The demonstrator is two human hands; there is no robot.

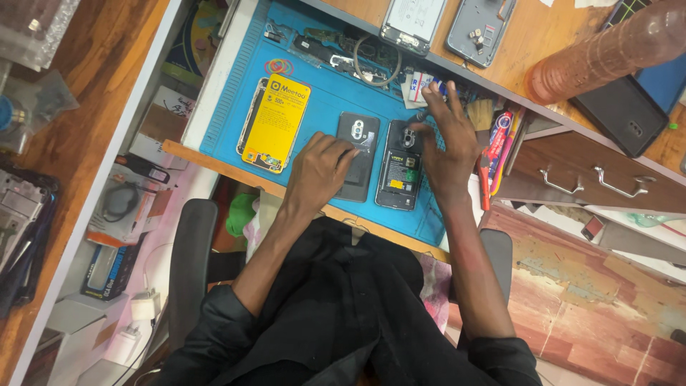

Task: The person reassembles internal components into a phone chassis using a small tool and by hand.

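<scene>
While the left hand (321, 166) rests flat with fingers together on the dark phone back cover (359, 154), the right hand (446, 139) hovers with fingers spread apart over the opened phone (400, 171) just right of it. Both sit on the blue mat (321, 93), yellow battery pack (275, 123) to the left, and a grey phone frame (480, 28) on the far wooden shelf.

Left hand (319, 168) covers lower part of the dark back cover (358, 154); fingertips out of sight. Right hand (446, 146) hides right edge of the opened phone (400, 171), and whatever it pinches up top is too small to tell, maybe a screw. Bottle (607, 50) cut off at frame edge.
</scene>
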